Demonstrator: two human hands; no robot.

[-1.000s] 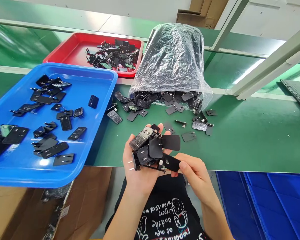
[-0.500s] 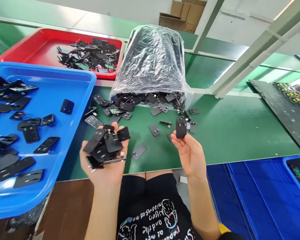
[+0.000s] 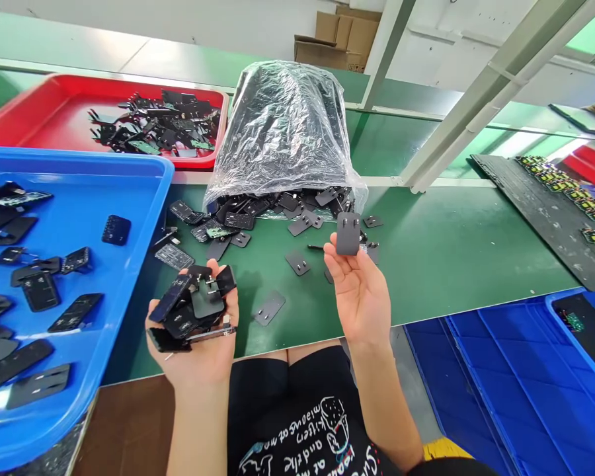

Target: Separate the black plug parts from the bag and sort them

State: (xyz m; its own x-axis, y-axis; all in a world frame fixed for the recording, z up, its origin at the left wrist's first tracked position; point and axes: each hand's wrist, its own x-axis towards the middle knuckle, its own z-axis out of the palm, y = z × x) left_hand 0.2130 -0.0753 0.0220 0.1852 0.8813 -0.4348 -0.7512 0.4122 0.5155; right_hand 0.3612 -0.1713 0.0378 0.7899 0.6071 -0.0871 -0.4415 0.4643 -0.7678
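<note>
A loose pile of black plug plates [image 3: 193, 311] with metal prongs rests in the cupped palm of my left hand [image 3: 203, 354], fingers curled up around it. My right hand [image 3: 359, 291] pinches a single black plug plate [image 3: 348, 235] upright between thumb and fingers, its two prongs towards me. Below and between my hands, a few similar plates [image 3: 270, 309] lie on the green bench. Behind them, many more plates [image 3: 287, 201] spill from the mouth of a clear plastic bag [image 3: 282, 125].
A blue tray [image 3: 143, 178] with scattered plates stands at the left. The red tray [image 3: 24, 112] behind it holds a heap of black parts. A slanted metal post [image 3: 466, 119] rises at the right, near a dark board [image 3: 540, 225] of small components. Blue bins [image 3: 506, 377] sit below the bench edge.
My right hand has raised the plate slightly and turned it more squarely towards me. The left hand still carries its pile. The camera's view has shifted a little to the right.
</note>
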